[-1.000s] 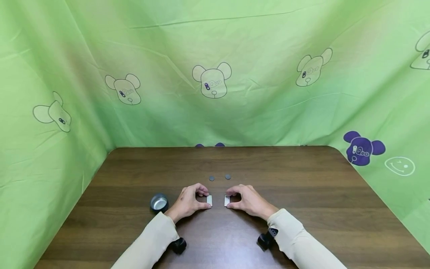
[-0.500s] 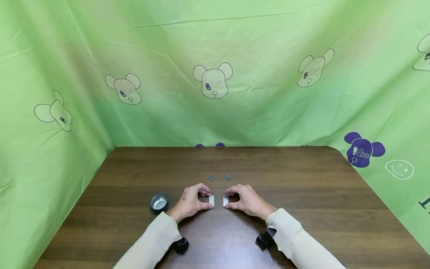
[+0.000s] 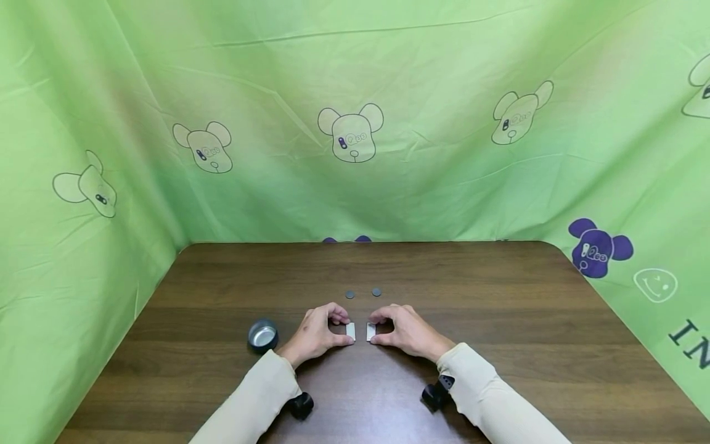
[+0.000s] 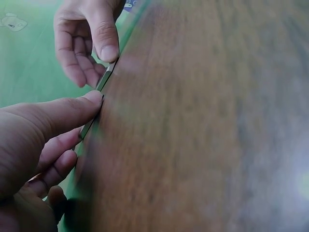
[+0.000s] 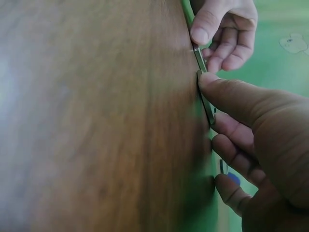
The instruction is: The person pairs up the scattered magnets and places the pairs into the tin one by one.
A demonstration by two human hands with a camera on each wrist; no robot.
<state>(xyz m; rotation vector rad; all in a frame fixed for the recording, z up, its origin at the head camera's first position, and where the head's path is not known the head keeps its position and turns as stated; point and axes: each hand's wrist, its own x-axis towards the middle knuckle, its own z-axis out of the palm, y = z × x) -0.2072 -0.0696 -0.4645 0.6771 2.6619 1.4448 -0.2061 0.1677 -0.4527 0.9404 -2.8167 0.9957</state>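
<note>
Small flat whitish rectangular left piece (image 3: 350, 331) and similar right piece (image 3: 370, 331): at brown wood-grain table (image 3: 360, 265), side by side, narrowly apart. Left hand (image 3: 315, 333), right hand (image 3: 409, 333): each part-closed, pinching nearer piece by ends. Beyond: two dark round discs (image 3: 350, 295) (image 3: 376, 291). Beside left hand: dark round bowl (image 3: 263, 336).

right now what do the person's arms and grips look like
The left sleeve and right sleeve are plain cream. The left grip and right grip are bare and ungloved. The left wrist camera and right wrist camera are rounded and black.
</note>
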